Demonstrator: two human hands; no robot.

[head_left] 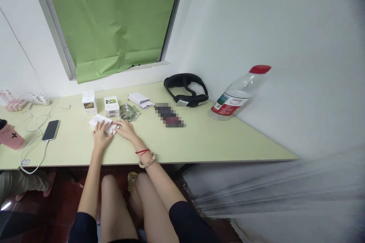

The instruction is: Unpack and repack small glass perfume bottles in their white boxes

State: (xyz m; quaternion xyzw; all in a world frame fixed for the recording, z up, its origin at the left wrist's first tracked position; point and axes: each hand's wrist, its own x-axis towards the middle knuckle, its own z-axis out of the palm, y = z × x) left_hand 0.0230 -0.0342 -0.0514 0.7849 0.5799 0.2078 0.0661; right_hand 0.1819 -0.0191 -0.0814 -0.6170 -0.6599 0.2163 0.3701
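A small white cardboard box [97, 119] lies on the table in front of me, with its flap end towards the right. My left hand [101, 136] rests over the box and grips it with bent fingers. At the flap end, the fingertips of my right hand [126, 130] hold the edge of the same box; what lies inside it is hidden. Just beyond my right hand sits a coiled clear and dark bundle [127, 111], perhaps in plastic. Two groups of white printed boxes, one on the left [90, 105] and one in the middle [111, 107], stand behind my hands.
An opened white box [140, 100] lies farther back. To the right are a pixelated item [169, 115], a black head strap [186, 97] and a plastic bottle [229, 100]. Leftward lie a phone [50, 130] on a cable and a pink cup [11, 136]. Another person's leg [25, 182] shows below.
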